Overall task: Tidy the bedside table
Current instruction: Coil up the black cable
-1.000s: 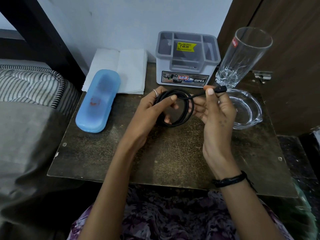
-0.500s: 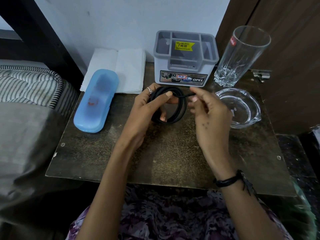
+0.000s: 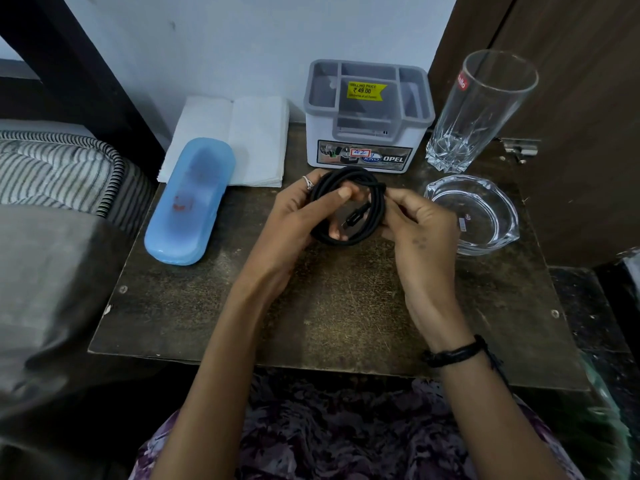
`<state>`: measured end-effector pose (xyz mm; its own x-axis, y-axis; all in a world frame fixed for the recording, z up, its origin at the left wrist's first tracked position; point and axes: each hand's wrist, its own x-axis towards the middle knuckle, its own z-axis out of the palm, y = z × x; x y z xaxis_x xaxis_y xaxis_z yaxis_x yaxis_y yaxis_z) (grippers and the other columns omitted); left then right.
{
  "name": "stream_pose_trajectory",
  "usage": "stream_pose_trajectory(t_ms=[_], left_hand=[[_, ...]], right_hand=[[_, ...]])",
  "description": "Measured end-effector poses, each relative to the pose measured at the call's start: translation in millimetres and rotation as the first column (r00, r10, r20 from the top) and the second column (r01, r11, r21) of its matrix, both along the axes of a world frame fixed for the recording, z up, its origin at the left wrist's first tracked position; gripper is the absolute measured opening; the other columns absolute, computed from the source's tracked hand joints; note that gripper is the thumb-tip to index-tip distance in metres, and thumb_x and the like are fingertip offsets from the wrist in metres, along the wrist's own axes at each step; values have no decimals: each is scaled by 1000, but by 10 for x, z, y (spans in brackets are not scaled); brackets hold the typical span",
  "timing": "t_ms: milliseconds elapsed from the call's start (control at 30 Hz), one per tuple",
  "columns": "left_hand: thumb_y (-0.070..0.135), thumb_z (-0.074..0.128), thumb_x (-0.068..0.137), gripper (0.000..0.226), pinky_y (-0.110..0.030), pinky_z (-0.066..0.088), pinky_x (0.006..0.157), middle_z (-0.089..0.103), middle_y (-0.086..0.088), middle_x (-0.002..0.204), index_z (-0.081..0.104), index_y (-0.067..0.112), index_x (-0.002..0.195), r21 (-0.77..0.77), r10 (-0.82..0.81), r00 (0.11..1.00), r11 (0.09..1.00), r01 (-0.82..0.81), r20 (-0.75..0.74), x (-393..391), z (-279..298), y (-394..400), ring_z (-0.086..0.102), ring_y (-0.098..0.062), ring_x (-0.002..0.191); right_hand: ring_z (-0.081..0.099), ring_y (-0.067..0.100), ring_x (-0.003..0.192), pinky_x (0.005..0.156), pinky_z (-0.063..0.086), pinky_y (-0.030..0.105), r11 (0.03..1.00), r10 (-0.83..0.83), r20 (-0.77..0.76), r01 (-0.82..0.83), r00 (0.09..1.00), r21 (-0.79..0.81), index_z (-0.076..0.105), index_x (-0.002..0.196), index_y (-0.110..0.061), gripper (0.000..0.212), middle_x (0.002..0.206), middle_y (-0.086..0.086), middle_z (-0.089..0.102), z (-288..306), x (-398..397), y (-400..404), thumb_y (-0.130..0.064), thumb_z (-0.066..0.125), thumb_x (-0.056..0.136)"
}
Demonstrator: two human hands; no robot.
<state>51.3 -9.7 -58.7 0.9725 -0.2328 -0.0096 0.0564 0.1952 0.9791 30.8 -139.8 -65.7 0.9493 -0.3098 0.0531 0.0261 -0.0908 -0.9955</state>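
A dark wooden bedside table (image 3: 207, 323) fills the view, seen from above by a seated person. A striped mattress edge (image 3: 62, 164) lies to the left.

At the back of the table, from left to right, sit a folded white cloth (image 3: 256, 133), a grey plastic organiser (image 3: 367, 112) with a yellow price sticker, and a tall clear drinking glass (image 3: 481, 109). A pale blue case (image 3: 188, 202) lies on the table's left part, overlapping the cloth's front corner. A clear glass ashtray (image 3: 474, 213) sits near the right edge, just in front of the glass.

Above the middle of the table, just in front of the organiser, both hands hold a black cable (image 3: 349, 206) wound into a round coil. The left hand (image 3: 294, 220) grips the coil's left side, thumb across the strands and fingers curled through the loop. The right hand (image 3: 419, 230) pinches the coil's right side, fingers curled around the strands.

1 second ago, the right hand held the cable's loose plug end out to the right, clear of the coil. Half a second ago, it drew that end in toward the loop. Now the plug (image 3: 353, 218) lies inside the ring, no tail trails free, and both hands have drifted slightly toward the organiser.

The winding looks finished, so the cable seems ready to be put away, perhaps in the organiser.
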Motion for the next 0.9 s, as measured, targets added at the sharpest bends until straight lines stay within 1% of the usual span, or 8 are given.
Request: stream_pose_trajectory(t_ms=[267, 367, 467, 567, 633, 733, 833, 900], left_hand=[[9, 45, 94, 19, -7, 44, 59, 67, 19, 69, 59, 22, 91, 91, 16, 997, 996, -24, 80, 2, 4, -5, 58, 8, 62], [14, 47, 94, 19, -11, 46, 63, 67, 12, 79, 60, 28, 89, 153, 37, 992, 987, -56, 123, 21, -31, 19, 60, 2, 73], [15, 49, 94, 25, -12, 42, 56, 65, 15, 73, 58, 34, 81, 230, 66, 980, 967, -110, 188, 38, -64, 41, 54, 4, 64], [15, 47, 94, 23, -12, 41, 63, 63, 22, 68, 55, 33, 82, 264, 129, 966, 946, -187, 224, 61, -100, 80, 53, 8, 69], [17, 48, 93, 21, -12, 40, 63, 60, 21, 65, 52, 32, 79, 311, 163, 956, 921, -236, 243, 65, -110, 94, 51, 8, 66], [15, 47, 94, 20, -9, 38, 57, 56, 14, 64, 48, 25, 77, 404, 222, 940, 859, -314, 259, 55, -130, 85, 49, 9, 59], [15, 46, 95, 9, -12, 37, 57, 56, 11, 69, 48, 14, 86, 500, 247, 917, 778, -381, 315, 35, -140, 60, 50, 6, 59], [14, 45, 94, 6, -23, 35, 58, 57, 5, 72, 48, 11, 90, 531, 256, 902, 739, -414, 347, 21, -134, 34, 53, -8, 67]], right_hand=[[68, 5, 64, 58, 55, 17, 876, 239, -159, -141, 958, 462, 66, 87, -12, 14, 70, -4, 73, 33, 15, 7, -7, 54, 90], [69, 8, 64, 65, 58, 21, 776, 366, -180, -193, 913, 600, 65, 88, -12, 13, 68, -1, 73, 49, 26, -19, -8, 53, 90], [72, 13, 70, 75, 58, 28, 656, 500, -149, -260, 853, 708, 63, 93, -8, 17, 72, 4, 73, 93, 38, -69, -1, 48, 88], [71, 15, 81, 85, 55, 32, 600, 575, -117, -320, 810, 733, 59, 111, -6, 34, 85, 7, 74, 118, 38, -87, 0, 49, 79], [69, 18, 84, 89, 53, 37, 588, 568, -110, -308, 816, 748, 52, 121, -7, 46, 90, 7, 72, 100, 32, -64, 0, 52, 76], [67, 19, 88, 89, 52, 43, 599, 534, -85, -304, 841, 741, 47, 117, -15, 52, 93, 6, 69, 64, 16, 23, 1, 56, 68], [66, 15, 85, 87, 52, 38, 719, 478, -85, -334, 874, 610, 43, 110, -23, 53, 87, 3, 68, 40, -13, 126, 2, 64, 68], [61, 15, 87, 87, 51, 34, 814, 410, -71, -330, 909, 477, 43, 105, -26, 55, 87, 4, 64, 18, -28, 178, 11, 66, 71]])
